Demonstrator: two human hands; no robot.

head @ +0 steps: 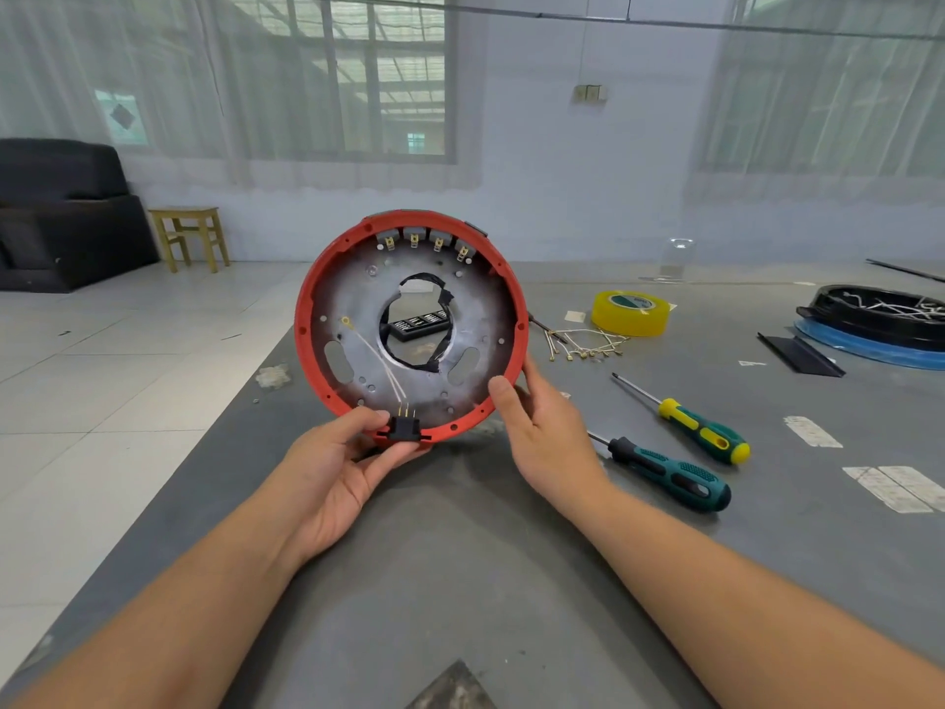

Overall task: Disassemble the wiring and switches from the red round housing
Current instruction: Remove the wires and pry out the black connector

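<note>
Grey counter (460, 580) carries everything; the red round housing (307, 319) serves as landmark, held tilted up above the counter's near-left part, open face toward the camera.

Right of the housing and well apart, at the far edge: a black round tray (869, 319) holding white wires, sitting on a blue-rimmed piece. Nearer the housing on that side, a roll of yellow tape (630, 314), and between tape and housing a loose bundle of pale wires with brass terminals (588, 345).

Right of the housing and lower: two screwdrivers, a yellow-and-green one (703, 432) and a dark teal one (670, 475), both flat on the counter.

Left hand (337, 468) under the housing's lower rim, palm up, thumb and fingers curled round the rim beside a black connector (405, 428). Right hand (542, 432) on the lower-right rim, thumb over the front edge, fingers wrapped behind.

Inside the housing: grey metal plate with a central hole edged in black tape (440, 299). Four grey switches (424, 239) line the top inner wall. Thin white wires (381, 365) run from a ring terminal at left down to the connector's brass pins.
</note>
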